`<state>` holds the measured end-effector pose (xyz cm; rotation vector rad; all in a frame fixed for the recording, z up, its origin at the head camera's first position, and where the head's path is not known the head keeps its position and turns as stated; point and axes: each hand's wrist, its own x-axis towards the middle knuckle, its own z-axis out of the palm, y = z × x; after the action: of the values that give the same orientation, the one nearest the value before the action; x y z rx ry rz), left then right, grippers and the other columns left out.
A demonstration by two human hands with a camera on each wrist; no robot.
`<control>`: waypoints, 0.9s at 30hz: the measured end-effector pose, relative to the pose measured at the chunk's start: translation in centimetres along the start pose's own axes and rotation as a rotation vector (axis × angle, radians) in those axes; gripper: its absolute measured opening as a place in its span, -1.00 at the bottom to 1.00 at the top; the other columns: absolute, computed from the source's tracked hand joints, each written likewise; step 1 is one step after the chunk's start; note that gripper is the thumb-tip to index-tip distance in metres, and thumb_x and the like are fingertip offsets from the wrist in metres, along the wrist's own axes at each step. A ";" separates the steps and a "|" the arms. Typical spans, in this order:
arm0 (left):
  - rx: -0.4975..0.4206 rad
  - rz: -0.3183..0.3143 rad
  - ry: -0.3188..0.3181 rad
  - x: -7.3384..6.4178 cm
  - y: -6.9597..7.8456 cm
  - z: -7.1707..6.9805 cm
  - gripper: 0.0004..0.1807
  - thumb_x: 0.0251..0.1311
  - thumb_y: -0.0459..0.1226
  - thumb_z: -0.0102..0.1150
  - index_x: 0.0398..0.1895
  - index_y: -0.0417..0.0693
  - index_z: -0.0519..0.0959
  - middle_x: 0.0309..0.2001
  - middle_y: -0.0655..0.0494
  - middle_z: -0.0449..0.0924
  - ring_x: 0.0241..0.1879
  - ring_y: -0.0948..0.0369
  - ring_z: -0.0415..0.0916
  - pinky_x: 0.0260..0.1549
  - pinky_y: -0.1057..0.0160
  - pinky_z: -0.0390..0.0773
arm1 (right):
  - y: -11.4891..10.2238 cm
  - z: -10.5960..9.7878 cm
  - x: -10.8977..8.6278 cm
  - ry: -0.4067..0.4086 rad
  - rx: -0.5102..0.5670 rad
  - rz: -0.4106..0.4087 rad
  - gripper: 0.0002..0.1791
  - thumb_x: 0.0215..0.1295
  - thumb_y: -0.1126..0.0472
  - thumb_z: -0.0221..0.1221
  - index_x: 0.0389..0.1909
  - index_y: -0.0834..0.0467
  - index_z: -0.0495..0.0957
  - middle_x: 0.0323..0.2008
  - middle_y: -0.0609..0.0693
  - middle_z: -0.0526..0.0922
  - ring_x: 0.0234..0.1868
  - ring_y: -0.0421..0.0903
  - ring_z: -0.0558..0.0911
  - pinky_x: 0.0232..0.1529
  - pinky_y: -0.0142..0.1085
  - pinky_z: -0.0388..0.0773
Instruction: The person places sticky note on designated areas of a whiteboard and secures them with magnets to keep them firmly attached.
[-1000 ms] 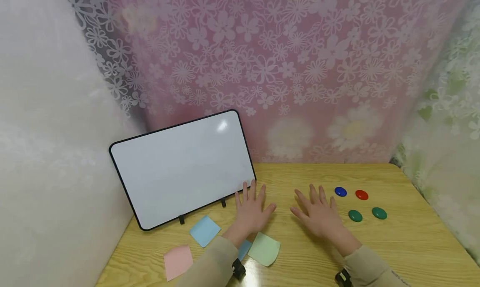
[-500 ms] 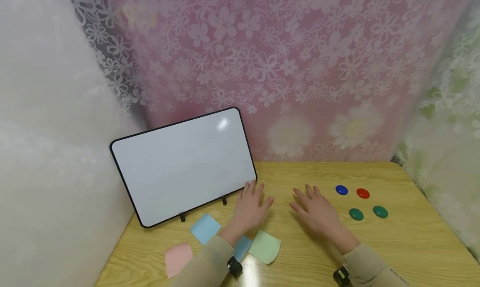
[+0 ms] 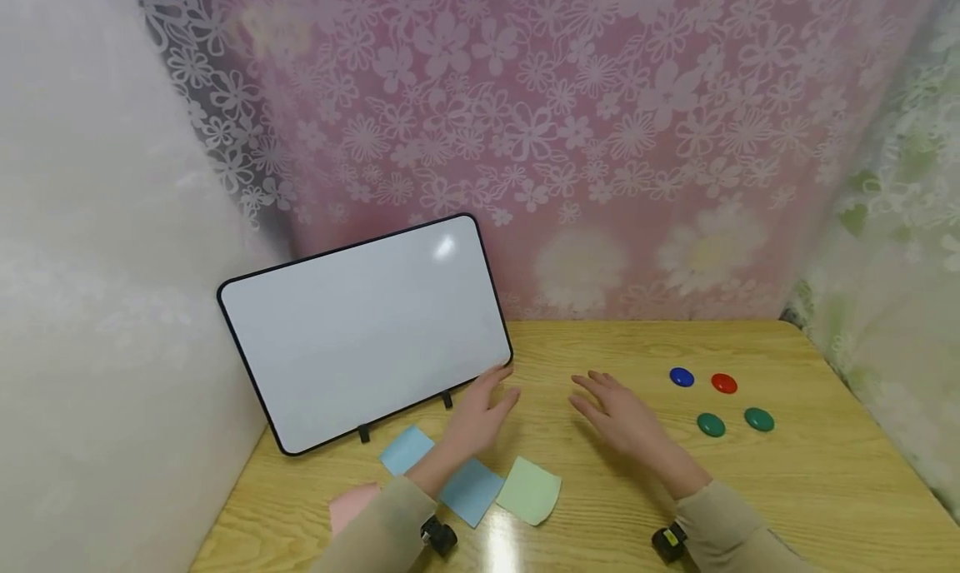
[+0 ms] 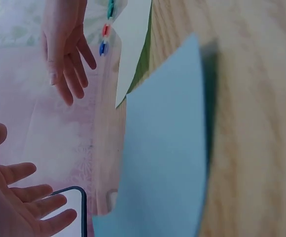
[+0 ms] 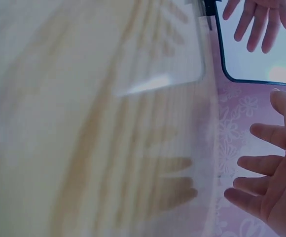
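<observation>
My left hand (image 3: 476,415) hovers near the lower right corner of the whiteboard (image 3: 367,336), holding nothing, its fingers relaxed. To its right, my right hand (image 3: 622,416) hangs above the table with loosely extended fingers and also holds nothing. In the left wrist view, a blue sticky note (image 4: 162,143) stands large before the camera. Below my left hand and wrist lie that blue note (image 3: 472,491), a second blue note (image 3: 406,450) and a pale green note (image 3: 529,490). A pink note (image 3: 352,504) is partly covered by the left sleeve.
Right of my right hand lie a blue magnet-like disc (image 3: 682,377), a red disc (image 3: 724,383) and two green discs (image 3: 711,425). The whiteboard leans on small black feet (image 3: 364,434). A pink floral curtain (image 3: 577,181) hangs behind the wooden table (image 3: 810,490).
Both hands have turned from palm-down with spread fingers to more sideways, with fingers closer together. The left forearm has shifted left, uncovering more of one blue note.
</observation>
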<state>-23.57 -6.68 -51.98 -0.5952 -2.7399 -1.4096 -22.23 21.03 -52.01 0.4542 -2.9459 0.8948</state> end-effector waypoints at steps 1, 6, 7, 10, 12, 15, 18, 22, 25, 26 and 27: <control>-0.037 0.001 0.009 -0.2 -0.1 -0.3 -0.40 0.69 0.05 -0.04 0.58 -0.05 0.41 0.59 -0.16 0.28 0.55 -0.13 0.26 0.43 -0.24 0.35 | -0.1 0.1 0.1 -0.001 0.025 -0.011 -0.32 0.71 -0.21 -0.02 0.56 0.17 0.42 0.53 0.38 0.34 0.56 0.43 0.23 0.43 0.41 0.24; -0.207 -0.004 0.072 -1.4 -0.9 -1.9 -0.51 0.68 -0.05 0.04 0.50 -0.05 0.50 0.46 -0.12 0.47 0.38 -0.10 0.48 0.28 -0.21 0.52 | -0.6 0.3 1.1 -0.021 0.176 -0.040 -0.33 0.70 -0.22 0.00 0.54 0.16 0.45 0.49 0.30 0.44 0.47 0.36 0.43 0.39 0.32 0.38; -0.229 -0.009 0.086 -1.6 -1.1 -2.2 -0.54 0.68 -0.08 0.05 0.48 -0.04 0.52 0.43 -0.10 0.51 0.34 -0.07 0.50 0.25 -0.18 0.54 | -0.7 0.3 1.3 -0.031 0.202 -0.034 -0.33 0.69 -0.22 0.01 0.54 0.15 0.45 0.47 0.28 0.46 0.43 0.34 0.48 0.37 0.29 0.42; -0.238 -0.005 0.130 -2.4 -1.8 -3.3 -0.58 0.68 -0.13 0.04 0.45 -0.04 0.55 0.34 -0.14 0.58 0.25 -0.06 0.57 0.17 -0.06 0.59 | -1.0 0.5 2.2 -0.066 0.261 -0.022 -0.33 0.69 -0.21 0.02 0.54 0.16 0.44 0.45 0.24 0.51 0.36 0.32 0.56 0.31 0.25 0.50; -0.232 0.001 0.161 -2.9 -2.2 -4.0 -0.59 0.70 -0.14 0.03 0.44 -0.07 0.55 0.27 -0.20 0.61 0.19 -0.11 0.61 0.05 0.03 0.64 | -1.1 0.7 2.7 -0.079 0.286 -0.021 -0.35 0.70 -0.17 0.03 0.54 0.18 0.44 0.44 0.22 0.52 0.36 0.31 0.56 0.30 0.23 0.51; -0.215 0.003 0.208 -3.6 -2.9 -5.2 -0.57 0.71 -0.12 0.00 0.43 -0.12 0.55 0.25 -0.23 0.61 0.15 -0.14 0.63 -0.04 0.10 0.66 | -1.4 1.0 3.6 -0.090 0.322 -0.014 -0.37 0.71 -0.13 0.05 0.55 0.19 0.43 0.43 0.18 0.54 0.40 0.25 0.54 0.33 0.19 0.51; -0.201 -0.008 0.257 -4.0 -3.2 -6.3 -0.56 0.70 -0.10 0.01 0.42 -0.15 0.56 0.30 -0.19 0.60 0.15 -0.09 0.62 0.00 0.03 0.65 | -1.7 1.2 4.5 -0.087 0.335 -0.002 -0.38 0.71 -0.11 0.05 0.55 0.20 0.43 0.43 0.17 0.55 0.40 0.22 0.54 0.34 0.16 0.51; -0.205 -0.036 0.318 -4.3 -3.4 -8.0 -0.57 0.69 -0.11 0.03 0.41 -0.14 0.57 0.34 -0.11 0.59 0.17 0.00 0.62 0.09 -0.04 0.62 | -2.3 1.2 5.7 -0.073 0.353 0.009 -0.40 0.72 -0.08 0.05 0.54 0.21 0.43 0.45 0.20 0.52 0.42 0.24 0.52 0.35 0.17 0.49; -0.211 -0.051 0.375 -4.8 -3.5 -9.2 -0.60 0.68 -0.14 0.05 0.39 -0.12 0.59 0.32 -0.08 0.61 0.16 0.02 0.64 0.06 0.05 0.62 | -2.6 1.3 6.5 -0.068 0.368 0.029 -0.41 0.72 -0.08 0.05 0.54 0.18 0.44 0.46 0.18 0.51 0.42 0.22 0.52 0.34 0.17 0.50; -0.209 -0.051 0.397 -5.0 -3.5 -9.6 -0.60 0.68 -0.15 0.05 0.38 -0.12 0.59 0.31 -0.08 0.62 0.15 0.02 0.65 0.04 0.09 0.62 | -2.7 1.4 6.8 -0.065 0.367 0.028 -0.42 0.72 -0.07 0.04 0.54 0.19 0.44 0.45 0.19 0.51 0.41 0.23 0.52 0.32 0.16 0.52; -0.207 -0.059 0.414 -5.2 -3.6 -10.0 -0.61 0.68 -0.15 0.06 0.38 -0.11 0.59 0.31 -0.07 0.62 0.15 0.02 0.65 0.03 0.12 0.61 | -2.8 1.5 7.2 -0.062 0.374 0.041 -0.43 0.72 -0.06 0.05 0.53 0.18 0.45 0.45 0.18 0.52 0.39 0.21 0.54 0.30 0.15 0.54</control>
<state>-21.58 -18.15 -49.75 -0.1933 -2.3246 -1.6267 -28.20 16.10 -50.94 0.4397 -2.8490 1.4714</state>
